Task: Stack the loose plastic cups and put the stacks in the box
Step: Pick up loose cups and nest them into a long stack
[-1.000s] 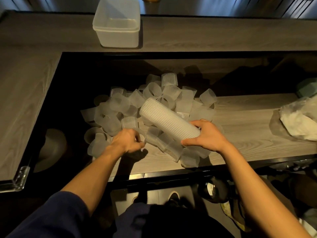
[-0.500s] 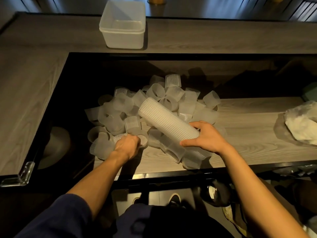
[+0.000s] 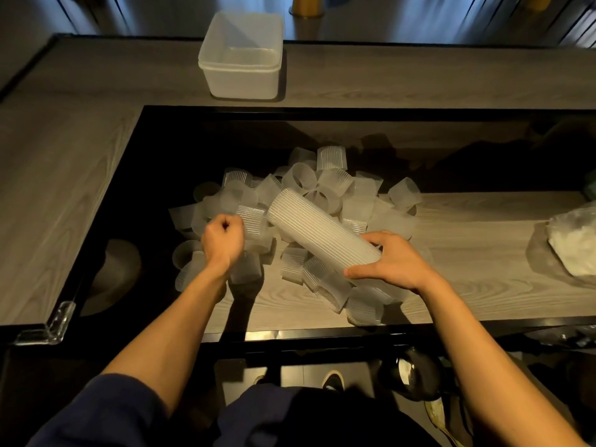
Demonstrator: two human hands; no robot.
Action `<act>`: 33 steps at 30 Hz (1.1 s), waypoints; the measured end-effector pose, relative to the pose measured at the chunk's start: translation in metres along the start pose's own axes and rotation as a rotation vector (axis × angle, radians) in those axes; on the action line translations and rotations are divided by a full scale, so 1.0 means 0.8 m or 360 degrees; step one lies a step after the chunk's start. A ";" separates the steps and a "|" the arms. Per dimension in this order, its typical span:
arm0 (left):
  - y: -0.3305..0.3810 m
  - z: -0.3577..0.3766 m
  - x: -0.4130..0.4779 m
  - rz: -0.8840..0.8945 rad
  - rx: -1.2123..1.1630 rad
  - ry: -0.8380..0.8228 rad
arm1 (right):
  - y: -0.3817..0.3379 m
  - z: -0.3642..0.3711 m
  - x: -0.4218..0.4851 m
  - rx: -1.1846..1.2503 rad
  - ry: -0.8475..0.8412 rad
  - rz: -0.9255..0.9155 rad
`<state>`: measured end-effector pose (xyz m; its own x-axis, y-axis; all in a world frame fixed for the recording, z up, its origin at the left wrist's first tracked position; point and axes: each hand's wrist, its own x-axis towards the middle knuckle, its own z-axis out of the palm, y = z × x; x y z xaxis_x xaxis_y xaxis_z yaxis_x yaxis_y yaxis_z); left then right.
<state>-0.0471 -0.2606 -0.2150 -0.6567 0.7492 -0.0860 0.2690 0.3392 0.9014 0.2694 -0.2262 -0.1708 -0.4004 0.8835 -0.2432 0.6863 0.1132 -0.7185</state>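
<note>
Loose cups lie heaped at the centre of the frame on the lower bench. Right hand has its fingers clamped round the near end of a long stack (tilted toward the upper left). Left hand, fingers curled, grips one ribbed cup just beside the stack's far end. Box stands at top centre.

spotted a crumpled plastic bag lying on the right end of the pale wooden shelf. caught a clear corner guard capping the near left corner of the grey counter. glimpsed a gold base beyond the far edge, and a shoe down below.
</note>
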 end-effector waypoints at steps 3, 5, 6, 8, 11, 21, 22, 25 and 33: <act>0.010 -0.002 0.007 -0.0101 -0.0173 0.0120 | -0.003 -0.003 0.002 -0.0032 -0.0081 -0.0012; 0.010 -0.004 0.015 -0.0104 -0.0259 0.0094 | -0.007 -0.005 0.002 -0.0077 -0.0133 -0.0031; 0.010 -0.005 0.018 -0.0079 -0.0267 0.0042 | -0.008 -0.005 0.003 -0.0101 -0.0151 -0.0044; 0.011 -0.006 0.019 0.0001 -0.0223 -0.0087 | -0.011 -0.005 0.005 -0.0140 -0.0179 -0.0074; 0.017 -0.005 0.016 0.0112 -0.0172 -0.0230 | -0.012 -0.002 0.008 -0.0154 -0.0193 -0.0086; 0.019 -0.008 0.019 0.0260 -0.0036 -0.0310 | -0.009 -0.006 0.015 -0.0134 -0.0152 -0.0062; 0.019 -0.009 0.019 0.0251 -0.0034 -0.0299 | -0.008 -0.006 0.015 -0.0122 -0.0162 -0.0059; 0.021 -0.010 0.018 0.0262 -0.0008 -0.0281 | -0.005 -0.004 0.014 -0.0092 -0.0178 -0.0049; 0.023 -0.010 0.012 0.0376 0.0094 -0.0289 | -0.009 0.000 0.011 -0.0044 -0.0184 -0.0039</act>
<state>-0.0539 -0.2518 -0.1957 -0.4359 0.8989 0.0437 0.4432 0.1722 0.8798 0.2612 -0.2191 -0.1680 -0.4834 0.8223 -0.3004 0.6914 0.1481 -0.7072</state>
